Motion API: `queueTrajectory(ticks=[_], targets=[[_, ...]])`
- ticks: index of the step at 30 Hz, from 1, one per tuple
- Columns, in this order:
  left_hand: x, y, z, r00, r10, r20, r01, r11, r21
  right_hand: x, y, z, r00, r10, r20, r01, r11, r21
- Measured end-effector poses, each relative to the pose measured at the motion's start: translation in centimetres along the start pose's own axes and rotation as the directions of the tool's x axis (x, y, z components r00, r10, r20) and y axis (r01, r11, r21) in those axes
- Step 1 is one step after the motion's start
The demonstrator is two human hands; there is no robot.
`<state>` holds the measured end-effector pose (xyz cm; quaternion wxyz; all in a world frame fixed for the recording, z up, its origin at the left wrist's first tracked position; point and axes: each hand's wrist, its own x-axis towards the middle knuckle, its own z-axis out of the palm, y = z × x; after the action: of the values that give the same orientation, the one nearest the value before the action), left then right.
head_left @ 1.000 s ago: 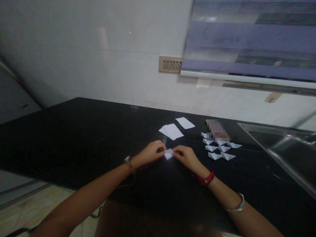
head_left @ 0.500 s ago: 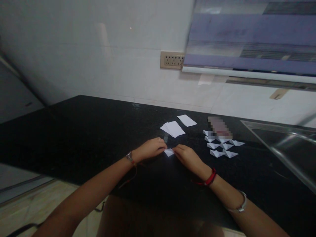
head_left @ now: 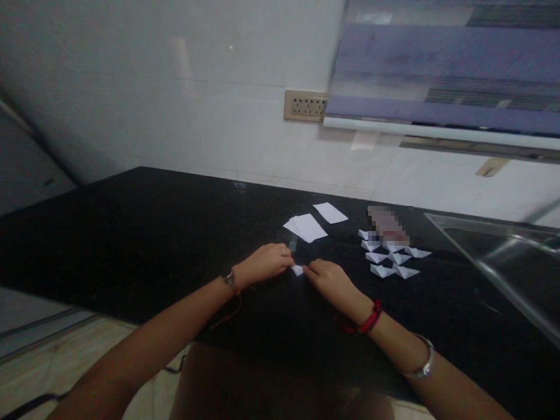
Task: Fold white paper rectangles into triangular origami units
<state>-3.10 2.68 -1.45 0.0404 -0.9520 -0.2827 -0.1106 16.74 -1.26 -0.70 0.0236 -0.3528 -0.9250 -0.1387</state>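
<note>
Between my two hands a small piece of folded white paper [head_left: 297, 270] lies at the dark countertop. My left hand [head_left: 270, 261] pinches its left side, fingers closed. At its right side my right hand [head_left: 327, 277] has its fingertips pressed on the paper's edge. Much of the paper is hidden under the fingers. Just beyond my hands lies a fanned stack of white paper sheets [head_left: 308, 227], with another white sheet [head_left: 331, 213] behind it. To the right, several folded white paper pieces [head_left: 396, 258] stand in rows.
A blurred-out flat object [head_left: 388, 224] lies beside the folded pieces. The metal sink [head_left: 490, 268] is set into the black countertop [head_left: 184, 227] at the right. On the wall are a socket panel [head_left: 306, 106] and a purple striped blind [head_left: 437, 70].
The paper between my hands shows smaller now. My right hand has shifted slightly left, its fingers closer to my left hand. The other sheets and folded pieces stay put.
</note>
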Motion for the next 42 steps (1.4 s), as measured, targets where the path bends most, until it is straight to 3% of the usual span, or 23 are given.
queueTrajectory(ticks=[9, 13, 18, 27, 34, 42], targets=[[-0.5, 0.1, -0.1, 0.999, -0.042, 0.002, 0.042, 0.998, -0.047, 0.0, -0.1, -0.1, 1.0, -0.016, -0.011, 0.016, 1.0, 0.018], [-0.8, -0.1, -0.1, 0.997, -0.071, -0.032, 0.067, 0.991, -0.114, -0.2, 0.7, -0.3, 0.997, 0.077, 0.028, -0.081, 0.981, 0.179], [-1.1, -0.6, 0.0, 0.997, -0.077, -0.007, 0.075, 0.983, -0.168, -0.8, 1.9, -0.6, 0.999, 0.043, 0.03, -0.051, 0.938, 0.342], [-1.0, -0.5, 0.0, 0.998, -0.07, 0.009, 0.071, 0.982, -0.175, -0.8, 1.3, -1.0, 0.994, 0.06, 0.095, -0.079, 0.976, 0.202], [-0.8, -0.3, -0.1, 1.0, -0.028, -0.013, 0.026, 0.988, -0.154, -0.8, 2.0, -0.5, 0.997, 0.066, 0.033, -0.073, 0.936, 0.346], [-0.6, 0.2, -1.0, 0.999, -0.006, 0.053, 0.01, 0.997, -0.074, 0.1, 1.5, -0.7, 1.0, -0.02, 0.02, 0.013, 0.957, 0.29]])
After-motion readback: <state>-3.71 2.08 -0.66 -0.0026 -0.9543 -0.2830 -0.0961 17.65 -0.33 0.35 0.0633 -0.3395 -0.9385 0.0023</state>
